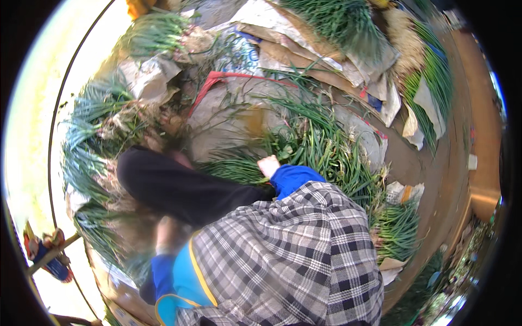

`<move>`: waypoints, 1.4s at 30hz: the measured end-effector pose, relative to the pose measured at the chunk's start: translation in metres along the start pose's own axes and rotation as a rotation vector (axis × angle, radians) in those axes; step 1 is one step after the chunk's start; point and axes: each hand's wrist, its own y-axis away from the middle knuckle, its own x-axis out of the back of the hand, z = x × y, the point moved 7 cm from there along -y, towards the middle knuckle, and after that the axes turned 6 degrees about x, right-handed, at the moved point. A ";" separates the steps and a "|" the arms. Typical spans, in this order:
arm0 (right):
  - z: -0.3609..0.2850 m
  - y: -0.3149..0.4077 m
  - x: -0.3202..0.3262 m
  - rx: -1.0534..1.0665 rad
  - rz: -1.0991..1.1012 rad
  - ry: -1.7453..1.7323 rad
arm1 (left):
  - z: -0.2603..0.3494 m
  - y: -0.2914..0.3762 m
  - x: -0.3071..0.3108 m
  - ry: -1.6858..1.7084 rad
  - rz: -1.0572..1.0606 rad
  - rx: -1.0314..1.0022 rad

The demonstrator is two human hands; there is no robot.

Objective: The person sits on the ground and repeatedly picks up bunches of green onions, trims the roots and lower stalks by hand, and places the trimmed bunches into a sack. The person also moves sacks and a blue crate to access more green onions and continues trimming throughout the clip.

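My right hand (269, 165), in a blue sleeve, has its fingers curled beside a bunch of spring onions (238, 168) whose leaves fan out to the left. Whether it grips any stalks is unclear. A heap of loose spring onions (326, 150) lies just beyond that hand, on a grey sack with a red edge (204, 87). Lower left, my left hand (164, 231) is blurred and partly hidden; its fingers and anything in them cannot be made out. It is near the bundled spring onions (98, 228) on the left. My bent leg in black trousers lies between the hands.
Rooted bunches of spring onions (87, 134) line the left side. More bunches (330, 20) rest on sacks (285, 51) at the top, and others (424, 89) lie at the upper right. A small bunch (397, 228) stands right of my plaid shirt. Brown ground (440, 183) curves along the right.
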 end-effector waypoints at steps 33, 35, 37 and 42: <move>0.075 -0.034 0.043 0.084 -0.903 0.172 | 0.033 0.001 0.048 1.099 0.646 -0.267; 0.082 -0.104 0.072 0.079 -0.686 0.183 | 0.061 0.017 0.052 1.204 0.631 -0.385; 0.088 -0.167 0.110 0.073 -0.570 0.243 | 0.089 0.037 0.045 1.221 0.621 -0.552; 0.054 -0.298 0.273 -0.024 -0.322 0.353 | 0.096 0.069 -0.020 1.308 0.333 -0.290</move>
